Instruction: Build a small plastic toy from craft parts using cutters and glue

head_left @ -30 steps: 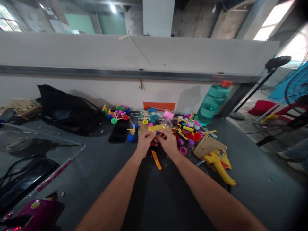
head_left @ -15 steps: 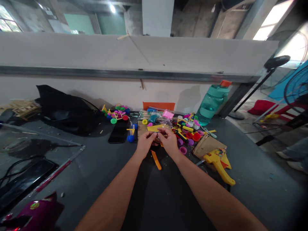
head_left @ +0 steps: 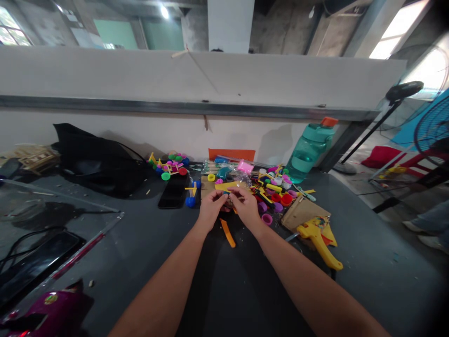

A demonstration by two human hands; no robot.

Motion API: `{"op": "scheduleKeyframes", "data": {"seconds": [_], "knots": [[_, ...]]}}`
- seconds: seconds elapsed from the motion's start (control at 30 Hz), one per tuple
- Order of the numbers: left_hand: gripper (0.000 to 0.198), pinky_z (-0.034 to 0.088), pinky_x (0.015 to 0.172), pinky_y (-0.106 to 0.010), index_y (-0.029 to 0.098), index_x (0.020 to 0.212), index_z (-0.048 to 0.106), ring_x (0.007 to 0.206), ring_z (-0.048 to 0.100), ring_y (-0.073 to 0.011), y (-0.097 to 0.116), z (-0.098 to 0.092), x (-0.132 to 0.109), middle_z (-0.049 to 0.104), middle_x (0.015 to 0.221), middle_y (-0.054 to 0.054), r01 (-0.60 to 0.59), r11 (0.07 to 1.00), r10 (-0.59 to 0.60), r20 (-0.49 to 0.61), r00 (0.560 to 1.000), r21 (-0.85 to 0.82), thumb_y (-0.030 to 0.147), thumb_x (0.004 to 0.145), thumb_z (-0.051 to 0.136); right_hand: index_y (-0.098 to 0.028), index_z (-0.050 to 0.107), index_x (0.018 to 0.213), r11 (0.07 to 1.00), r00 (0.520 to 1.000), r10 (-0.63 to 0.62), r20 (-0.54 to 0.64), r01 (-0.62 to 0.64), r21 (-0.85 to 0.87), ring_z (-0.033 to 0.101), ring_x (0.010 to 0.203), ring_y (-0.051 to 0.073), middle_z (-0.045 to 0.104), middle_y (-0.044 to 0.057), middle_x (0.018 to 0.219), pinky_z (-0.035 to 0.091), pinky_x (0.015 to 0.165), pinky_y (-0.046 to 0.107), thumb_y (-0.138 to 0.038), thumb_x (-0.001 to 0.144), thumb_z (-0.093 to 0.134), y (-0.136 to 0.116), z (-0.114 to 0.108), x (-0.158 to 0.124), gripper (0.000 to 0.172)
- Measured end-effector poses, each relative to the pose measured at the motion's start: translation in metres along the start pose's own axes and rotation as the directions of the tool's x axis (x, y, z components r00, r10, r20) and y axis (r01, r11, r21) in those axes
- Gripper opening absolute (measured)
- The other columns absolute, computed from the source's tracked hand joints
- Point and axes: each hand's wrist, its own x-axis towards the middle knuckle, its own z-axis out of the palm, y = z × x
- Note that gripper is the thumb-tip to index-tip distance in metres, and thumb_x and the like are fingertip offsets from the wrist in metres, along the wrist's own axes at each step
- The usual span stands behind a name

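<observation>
At the middle of the dark worktop (head_left: 372, 262), I have the left hand (head_left: 210, 209) and right hand (head_left: 247, 208) drawn together, their fingers pinching a small piece (head_left: 228, 200) from either side. The fingers hide most of it, so I cannot tell what it is or which way its long axis runs. Both grips are closed on it, and it sits about midway between them, with neither hand clearly nearer. Just beyond the fingers, a flat yellow strip (head_left: 224, 186) lies with its long axis running left to right; I cannot tell whether either hand touches it. A clear plastic bag (head_left: 242, 186) sits at its right end. On the near side, an orange plastic strip (head_left: 228, 233) lies apart from both hands, running roughly near to far.
</observation>
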Motion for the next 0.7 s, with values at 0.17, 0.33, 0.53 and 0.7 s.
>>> {"op": "scheduleKeyframes", "data": {"seconds": [0.17, 0.33, 0.53, 0.7], "knots": [[0.031, 0.050, 0.046, -0.021, 0.013, 0.078, 0.061, 0.053, 0.055, -0.0096, 0.0016, 0.0003, -0.0005, 0.059, 0.063, 0.001, -0.001, 1.000, 0.001, 0.013, 1.000, 0.004, 0.034, 0.058, 0.072, -0.023, 0.066, 0.089, 0.995, 0.995, -0.091, 0.034, 0.092, -0.042, 0.060, 0.086, 0.017, 0.065, 0.004, 0.092, 0.049, 0.072, 0.029, -0.020, 0.079, 0.050, -0.0018, -0.0023, -0.0002, 0.020], [0.030, 0.051, 0.048, -0.022, 0.013, 0.078, 0.062, 0.055, 0.056, -0.0099, 0.0001, -0.0008, -0.0002, 0.060, 0.065, 0.001, -0.002, 1.000, 0.001, 0.024, 1.000, 0.016, 0.033, 0.059, 0.072, -0.022, 0.066, 0.087, 0.992, 0.994, -0.104, 0.034, 0.106, -0.062, 0.059, 0.086, 0.017, 0.064, 0.003, 0.088, 0.048, 0.077, 0.030, -0.018, 0.078, 0.049, -0.0007, -0.0027, 0.0000, 0.020], [0.031, 0.050, 0.048, -0.021, 0.014, 0.078, 0.061, 0.054, 0.055, -0.0094, -0.0007, -0.0031, 0.0016, 0.058, 0.062, 0.002, 0.030, 0.999, -0.029, 0.033, 0.999, -0.016, 0.036, 0.059, 0.072, -0.023, 0.062, 0.101, 0.995, 0.998, -0.054, 0.029, 0.057, -0.084, 0.057, 0.066, 0.013, 0.062, 0.004, 0.095, 0.048, 0.056, 0.024, -0.020, 0.074, 0.053, 0.0008, 0.0006, -0.0016, 0.029], [0.033, 0.051, 0.047, -0.022, 0.013, 0.075, 0.061, 0.051, 0.054, -0.0093, -0.0003, -0.0043, 0.0017, 0.056, 0.058, 0.002, 0.030, 0.996, -0.028, 0.024, 0.999, -0.081, 0.041, 0.060, 0.071, -0.022, 0.064, 0.095, 0.992, 0.998, -0.069, 0.003, 0.069, -0.109, 0.058, 0.066, 0.013, 0.063, 0.003, 0.092, 0.048, 0.058, 0.025, -0.025, 0.075, 0.054, 0.0014, 0.0011, -0.0010, 0.022]]}}
